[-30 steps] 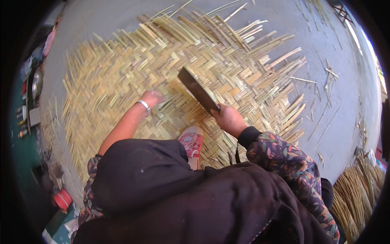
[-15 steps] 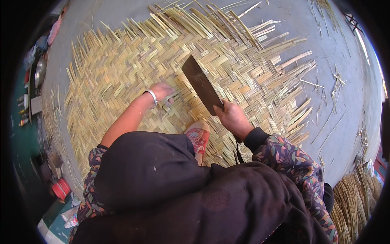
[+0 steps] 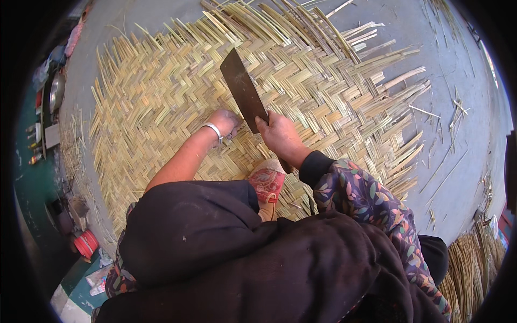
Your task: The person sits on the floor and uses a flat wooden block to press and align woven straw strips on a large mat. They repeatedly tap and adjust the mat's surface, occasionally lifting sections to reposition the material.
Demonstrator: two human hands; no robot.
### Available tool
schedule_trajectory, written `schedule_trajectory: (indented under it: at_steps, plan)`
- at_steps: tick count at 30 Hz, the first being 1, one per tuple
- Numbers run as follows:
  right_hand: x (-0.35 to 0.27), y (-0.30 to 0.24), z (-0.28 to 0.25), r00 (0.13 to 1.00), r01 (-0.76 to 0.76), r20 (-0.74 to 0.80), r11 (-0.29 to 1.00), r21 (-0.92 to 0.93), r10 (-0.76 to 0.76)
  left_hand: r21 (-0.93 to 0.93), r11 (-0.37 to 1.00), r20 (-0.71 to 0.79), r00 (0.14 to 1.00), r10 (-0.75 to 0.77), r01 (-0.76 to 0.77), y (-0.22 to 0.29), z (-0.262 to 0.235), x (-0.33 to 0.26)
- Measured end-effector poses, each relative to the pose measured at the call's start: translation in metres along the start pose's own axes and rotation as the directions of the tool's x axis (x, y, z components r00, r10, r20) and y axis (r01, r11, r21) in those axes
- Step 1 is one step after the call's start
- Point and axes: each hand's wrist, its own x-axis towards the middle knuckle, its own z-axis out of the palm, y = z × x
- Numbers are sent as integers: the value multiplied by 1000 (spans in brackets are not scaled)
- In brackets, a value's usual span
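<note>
A large woven mat (image 3: 156, 102) of flat yellow-green strips lies on the floor before me, its strip ends loose along the far and right edges. My right hand (image 3: 283, 137) is closed around the handle of a cleaver (image 3: 241, 89). The broad dark blade slants up to the left over the mat's middle; I cannot tell whether it touches. Just left of it, my left hand (image 3: 225, 123) is down on the weave with its fingers curled, a pale bangle (image 3: 214, 131) on the wrist. What those fingers pinch, if anything, is hidden. My foot in a red patterned shoe (image 3: 266, 183) rests on the mat.
Loose strips (image 3: 458, 110) lie scattered over the grey floor (image 3: 398, 32) right of the mat. A bundle of dry stalks (image 3: 466, 269) stands at the lower right. Along the left side are a metal pan (image 3: 57, 92) and a round red object (image 3: 86, 244).
My right hand has moved the cleaver leftward and farther forward, closer to my left hand. My left hand has shifted slightly right, its fingers more curled. The whole view has tilted a little.
</note>
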Motion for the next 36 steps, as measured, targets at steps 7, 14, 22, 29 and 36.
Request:
schedule_trajectory:
  at_steps: [7, 14, 22, 29, 36]
  plan:
    - [8, 1, 6, 998, -59, -2, 996, 74, 60, 0, 1000, -54, 999, -7, 7, -3, 4, 2]
    - [8, 3, 4, 996, -86, 9, 982, 170, 86, 138, 983, -85, 988, 130, -117, -22, 4, 8]
    - [-2, 6, 3, 995, -101, 18, 964, 244, 100, 32, 997, -147, 986, 74, -70, -26, 4, 4]
    - [-6, 11, 1, 994, -112, 12, 977, 183, 112, -42, 999, -116, 993, 24, -29, -20, 1, 5]
    - [-5, 10, 5, 996, -92, 22, 992, 86, 90, 229, 966, -192, 967, 167, -121, -26, 4, 8]
